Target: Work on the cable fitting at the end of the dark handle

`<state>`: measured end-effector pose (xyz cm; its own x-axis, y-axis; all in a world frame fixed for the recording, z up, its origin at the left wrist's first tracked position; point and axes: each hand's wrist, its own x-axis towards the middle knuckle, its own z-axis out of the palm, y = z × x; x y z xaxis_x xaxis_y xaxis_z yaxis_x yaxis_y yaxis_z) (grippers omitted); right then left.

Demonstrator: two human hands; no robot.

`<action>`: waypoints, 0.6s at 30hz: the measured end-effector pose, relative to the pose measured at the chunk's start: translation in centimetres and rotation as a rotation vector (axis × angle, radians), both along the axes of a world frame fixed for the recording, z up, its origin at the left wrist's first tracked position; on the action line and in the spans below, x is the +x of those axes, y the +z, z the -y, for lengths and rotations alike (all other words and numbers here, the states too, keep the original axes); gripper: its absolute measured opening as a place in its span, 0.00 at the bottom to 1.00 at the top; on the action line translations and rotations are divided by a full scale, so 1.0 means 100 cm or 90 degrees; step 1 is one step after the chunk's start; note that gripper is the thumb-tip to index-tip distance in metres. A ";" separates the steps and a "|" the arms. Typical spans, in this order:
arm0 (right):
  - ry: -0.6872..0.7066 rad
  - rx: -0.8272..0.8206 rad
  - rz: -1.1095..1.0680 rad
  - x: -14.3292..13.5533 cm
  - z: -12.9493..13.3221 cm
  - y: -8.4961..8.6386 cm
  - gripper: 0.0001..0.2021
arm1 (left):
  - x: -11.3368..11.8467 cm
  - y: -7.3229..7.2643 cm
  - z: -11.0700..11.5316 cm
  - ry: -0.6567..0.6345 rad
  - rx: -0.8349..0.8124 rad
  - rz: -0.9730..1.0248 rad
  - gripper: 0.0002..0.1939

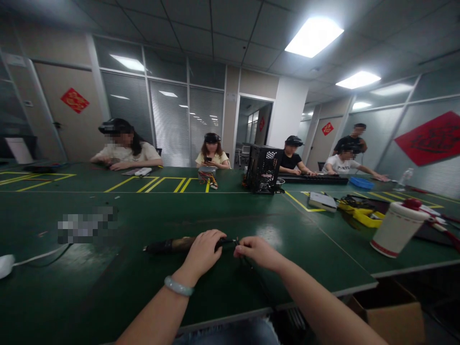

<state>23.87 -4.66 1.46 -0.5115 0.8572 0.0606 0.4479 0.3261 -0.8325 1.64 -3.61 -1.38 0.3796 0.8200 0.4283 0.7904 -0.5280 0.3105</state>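
A long dark electric screwdriver (176, 245) with a brownish middle lies on the green table, its narrow tip to the left. My left hand (205, 250), a bracelet at its wrist, is wrapped over the tool's right end and holds it. Just to the right, my right hand (258, 252) is closed in a pinch around a thin dark cable end, close to the small metal piece that sticks out of the tool's end. From my right fingers a dark cable (259, 280) trails toward the table's front edge. The exact contact between cable and tool is too small to tell.
A black computer case (264, 167) stands at the table's middle, with a power supply (207, 173) and loose wires left of it. A white cup (398, 230) and yellow tray (368, 217) are at right. Below sits a cardboard box (395, 316). Several people work opposite.
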 end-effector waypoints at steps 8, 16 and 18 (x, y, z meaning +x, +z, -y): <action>-0.012 -0.098 -0.187 -0.012 -0.060 0.002 0.23 | 0.001 0.003 -0.001 0.025 0.024 0.021 0.13; 0.034 -0.079 0.020 0.001 -0.048 -0.015 0.21 | -0.002 0.001 -0.004 0.120 0.012 0.021 0.18; -0.115 -0.019 0.090 0.004 -0.039 -0.019 0.20 | -0.003 0.000 -0.005 0.157 -0.005 0.005 0.21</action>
<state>24.27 -0.78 -0.47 -0.3517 0.9357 -0.0269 0.6094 0.2070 -0.7654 1.35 -3.12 -1.41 0.1639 0.8909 0.4236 0.8927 -0.3167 0.3207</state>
